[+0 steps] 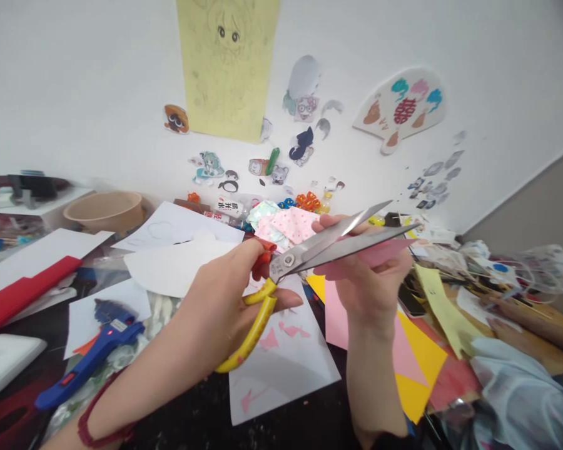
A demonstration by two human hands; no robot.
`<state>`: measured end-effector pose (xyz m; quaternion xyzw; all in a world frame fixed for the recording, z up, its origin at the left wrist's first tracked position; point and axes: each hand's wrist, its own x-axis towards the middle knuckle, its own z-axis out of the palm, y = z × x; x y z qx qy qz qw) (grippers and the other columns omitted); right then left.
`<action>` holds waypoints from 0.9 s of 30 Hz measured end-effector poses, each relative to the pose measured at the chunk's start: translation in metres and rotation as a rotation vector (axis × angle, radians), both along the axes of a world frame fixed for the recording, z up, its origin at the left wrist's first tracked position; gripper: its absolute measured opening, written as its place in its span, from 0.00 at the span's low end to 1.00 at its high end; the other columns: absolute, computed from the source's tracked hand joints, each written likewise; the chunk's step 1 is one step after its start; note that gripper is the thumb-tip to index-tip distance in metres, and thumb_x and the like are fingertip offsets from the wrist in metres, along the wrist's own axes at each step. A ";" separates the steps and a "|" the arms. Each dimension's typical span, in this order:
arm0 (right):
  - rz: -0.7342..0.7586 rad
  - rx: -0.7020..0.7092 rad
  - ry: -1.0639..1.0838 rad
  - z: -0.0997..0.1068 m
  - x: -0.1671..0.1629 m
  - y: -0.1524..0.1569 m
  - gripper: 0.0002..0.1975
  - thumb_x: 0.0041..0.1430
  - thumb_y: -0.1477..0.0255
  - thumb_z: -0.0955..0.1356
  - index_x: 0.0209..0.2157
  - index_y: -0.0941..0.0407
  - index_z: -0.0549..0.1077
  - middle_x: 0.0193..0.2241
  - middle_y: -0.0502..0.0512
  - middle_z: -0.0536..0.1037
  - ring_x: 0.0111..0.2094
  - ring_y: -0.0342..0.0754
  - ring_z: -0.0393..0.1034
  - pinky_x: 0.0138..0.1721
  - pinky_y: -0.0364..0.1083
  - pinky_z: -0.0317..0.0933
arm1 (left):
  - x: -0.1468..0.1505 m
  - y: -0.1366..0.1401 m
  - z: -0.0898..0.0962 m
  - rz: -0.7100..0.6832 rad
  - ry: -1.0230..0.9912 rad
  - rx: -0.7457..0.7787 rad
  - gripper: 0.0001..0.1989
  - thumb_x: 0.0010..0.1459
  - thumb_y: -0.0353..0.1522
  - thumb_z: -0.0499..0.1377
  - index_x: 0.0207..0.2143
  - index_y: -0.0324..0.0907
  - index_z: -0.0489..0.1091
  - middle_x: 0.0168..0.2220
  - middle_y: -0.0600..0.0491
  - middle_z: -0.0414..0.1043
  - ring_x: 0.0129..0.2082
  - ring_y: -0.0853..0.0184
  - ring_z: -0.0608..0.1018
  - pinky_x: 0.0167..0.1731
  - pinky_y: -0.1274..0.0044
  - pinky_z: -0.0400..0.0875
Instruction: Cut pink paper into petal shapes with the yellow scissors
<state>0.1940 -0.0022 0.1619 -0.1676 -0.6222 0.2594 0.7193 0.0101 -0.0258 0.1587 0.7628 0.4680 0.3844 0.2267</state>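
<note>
My left hand [225, 300] is wrapped round the handles of a pair of scissors [248, 340], one loop yellow and the other orange-red. The metal blades are parted and point to the right, passing in front of my right hand [370, 287]. That hand is closed on a piece of pink paper [385, 253], held up close to the blades. Whether the blades touch the paper I cannot tell. Below, a white sheet [281, 381] lies on the dark table with several pink paper scraps [269, 339] on it.
A blue glue gun [94, 356] lies at the left, near a red strip [28, 294] and a brown bowl [104, 209]. Yellow card [420, 375] and pink paper lie under my right arm. At the right edge is another person's hand [507, 334]. Stickers cover the wall behind.
</note>
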 end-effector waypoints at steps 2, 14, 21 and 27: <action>0.019 0.011 -0.017 -0.001 0.003 0.001 0.06 0.53 0.70 0.76 0.35 0.47 0.83 0.35 0.48 0.85 0.34 0.49 0.82 0.40 0.51 0.79 | 0.000 0.000 0.000 0.016 0.012 -0.012 0.23 0.52 0.51 0.64 0.29 0.45 0.58 0.22 0.61 0.53 0.23 0.70 0.57 0.22 0.78 0.53; 0.012 -0.087 -0.100 0.002 0.018 0.002 0.06 0.54 0.73 0.74 0.34 0.50 0.84 0.37 0.49 0.86 0.39 0.52 0.82 0.42 0.51 0.79 | -0.008 0.012 -0.003 0.007 0.013 -0.098 0.24 0.56 0.54 0.56 0.25 0.44 0.56 0.21 0.59 0.53 0.23 0.71 0.55 0.23 0.76 0.50; 0.003 -0.137 -0.138 0.003 0.021 -0.001 0.07 0.55 0.75 0.75 0.37 0.52 0.83 0.41 0.51 0.85 0.44 0.54 0.81 0.49 0.54 0.76 | -0.014 0.020 -0.008 -0.143 -0.098 0.098 0.20 0.59 0.48 0.56 0.41 0.42 0.61 0.34 0.54 0.61 0.29 0.68 0.61 0.28 0.74 0.58; -0.030 -0.071 -0.134 0.001 0.021 0.000 0.08 0.54 0.76 0.75 0.34 0.48 0.83 0.41 0.49 0.85 0.45 0.55 0.81 0.47 0.54 0.76 | -0.008 0.014 0.002 -0.106 0.018 -0.062 0.17 0.55 0.46 0.58 0.36 0.43 0.60 0.31 0.57 0.61 0.28 0.68 0.60 0.29 0.74 0.56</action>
